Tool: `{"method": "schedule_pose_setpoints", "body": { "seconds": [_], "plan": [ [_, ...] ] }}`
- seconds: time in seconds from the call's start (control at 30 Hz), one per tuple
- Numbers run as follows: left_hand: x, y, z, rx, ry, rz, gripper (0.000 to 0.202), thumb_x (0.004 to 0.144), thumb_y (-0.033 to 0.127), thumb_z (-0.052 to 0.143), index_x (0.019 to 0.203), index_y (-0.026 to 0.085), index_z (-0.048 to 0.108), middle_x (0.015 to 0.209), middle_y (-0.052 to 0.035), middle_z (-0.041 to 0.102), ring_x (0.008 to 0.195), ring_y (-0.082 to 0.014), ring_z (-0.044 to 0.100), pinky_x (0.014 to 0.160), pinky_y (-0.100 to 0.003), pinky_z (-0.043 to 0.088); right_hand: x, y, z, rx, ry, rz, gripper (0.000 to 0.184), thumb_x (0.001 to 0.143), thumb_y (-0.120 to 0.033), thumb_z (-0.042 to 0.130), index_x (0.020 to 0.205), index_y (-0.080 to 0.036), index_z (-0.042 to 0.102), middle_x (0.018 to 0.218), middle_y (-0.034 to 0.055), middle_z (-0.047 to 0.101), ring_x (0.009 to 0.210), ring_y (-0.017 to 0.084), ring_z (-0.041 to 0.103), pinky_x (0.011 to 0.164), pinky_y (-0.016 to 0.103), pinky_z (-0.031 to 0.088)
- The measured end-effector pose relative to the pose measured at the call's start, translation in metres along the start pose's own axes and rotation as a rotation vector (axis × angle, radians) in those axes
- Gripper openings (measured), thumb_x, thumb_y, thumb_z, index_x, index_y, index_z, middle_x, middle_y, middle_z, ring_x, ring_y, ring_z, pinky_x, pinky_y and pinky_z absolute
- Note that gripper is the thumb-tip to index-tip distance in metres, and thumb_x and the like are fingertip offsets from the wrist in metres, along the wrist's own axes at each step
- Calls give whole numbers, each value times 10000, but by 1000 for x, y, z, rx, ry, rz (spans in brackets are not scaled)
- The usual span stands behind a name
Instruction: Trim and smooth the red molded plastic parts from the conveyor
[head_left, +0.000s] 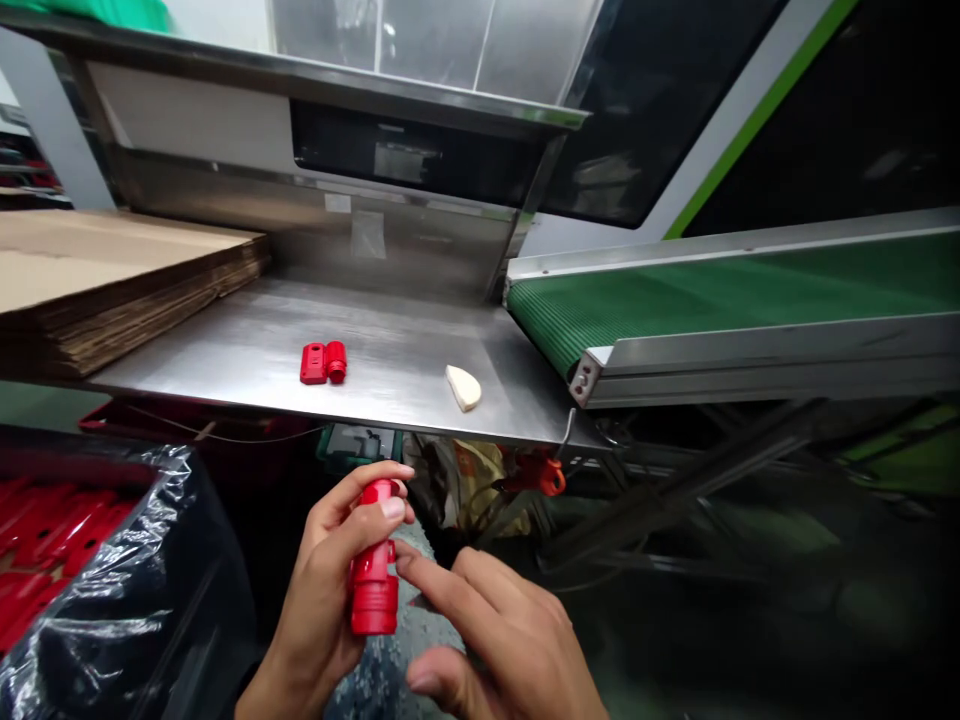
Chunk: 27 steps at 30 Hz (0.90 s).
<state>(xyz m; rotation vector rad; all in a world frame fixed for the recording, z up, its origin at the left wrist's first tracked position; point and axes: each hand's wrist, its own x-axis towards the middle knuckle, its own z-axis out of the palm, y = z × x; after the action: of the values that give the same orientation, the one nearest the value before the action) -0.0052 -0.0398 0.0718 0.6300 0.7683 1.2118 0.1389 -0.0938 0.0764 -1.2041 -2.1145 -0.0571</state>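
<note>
Left hand (326, 590) is closed around a red plastic part (373, 578), a ribbed cylindrical piece held upright below the front edge of the steel table (247, 345); thumb and forefinger pinch its upper end, and the remaining fingers wrap behind the body. Right hand (499, 635) is loosely open and holds nothing: forefinger extended, its tip touching the right side of the part about mid-height, thumb tucked underneath, other fingers relaxed. Both hands sit low in the view, well in front of the table. On the table top, near its middle, lies a second red part (323, 362) (same colour, a blocky section joined to a round cap, lying on its side). To its right, well apart from it, a small cream wedge-shaped piece (463, 387) rests near the table's front edge. A stack of flattened cardboard (112, 270) occupies the table's left end. A green ribbed conveyor belt (712, 290) in a metal frame meets the table's right side. Lower left: a bin lined with a black plastic bag (150, 590), holding more red pieces (45, 540) (shapes too blurred to tell).
</note>
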Motion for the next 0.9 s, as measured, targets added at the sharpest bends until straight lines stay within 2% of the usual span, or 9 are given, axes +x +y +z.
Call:
{"method": "schedule_pose_setpoints", "body": {
  "seconds": [0.07, 0.2, 0.3, 0.4, 0.63, 0.9],
  "plan": [
    [-2, 1, 0, 35, -1, -6, 315, 664, 281, 766, 969, 218, 718, 918, -41, 655, 753, -159, 619, 638, -223, 523, 7, -5, -5, -91, -7, -6, 615, 885, -683, 320, 1130, -222, 646, 652, 6, 545, 551, 122, 520, 467, 224, 386],
    [-7, 6, 1, 58, -64, -22, 249, 680, 317, 749, 910, 227, 711, 847, -35, 628, 626, -139, 563, 615, -267, 513, 10, -11, -6, -139, 81, -56, 583, 892, -666, 350, 1024, -204, 680, 656, 22, 562, 548, 123, 493, 479, 247, 358],
    [-8, 8, 1, 83, -89, 9, 214, 697, 325, 739, 877, 216, 695, 818, -37, 602, 640, -143, 536, 604, -257, 488, 5, -11, -4, -171, 73, -61, 526, 904, -618, 410, 1101, -196, 655, 678, 39, 564, 585, 143, 494, 501, 262, 356],
    [-8, 9, 0, 119, -89, 34, 209, 709, 332, 730, 874, 211, 688, 833, -40, 592, 660, -151, 534, 608, -255, 480, 3, -10, -2, -229, 40, -65, 561, 904, -625, 407, 1190, -194, 621, 702, 53, 576, 613, 158, 518, 522, 274, 372],
    [-6, 14, -3, 146, -103, 67, 181, 718, 327, 727, 866, 228, 696, 861, -36, 581, 619, -152, 558, 585, -270, 484, 3, -12, 3, -279, 73, -91, 572, 898, -627, 418, 1199, -182, 615, 686, 57, 592, 558, 165, 499, 492, 298, 358],
    [-8, 20, 3, 131, -87, 42, 162, 712, 293, 712, 851, 212, 693, 856, -28, 585, 533, -95, 492, 555, -252, 481, 4, -14, 5, -249, 74, -74, 542, 906, -600, 441, 1224, -188, 589, 655, 41, 573, 600, 176, 525, 526, 299, 350]
  ]
}}
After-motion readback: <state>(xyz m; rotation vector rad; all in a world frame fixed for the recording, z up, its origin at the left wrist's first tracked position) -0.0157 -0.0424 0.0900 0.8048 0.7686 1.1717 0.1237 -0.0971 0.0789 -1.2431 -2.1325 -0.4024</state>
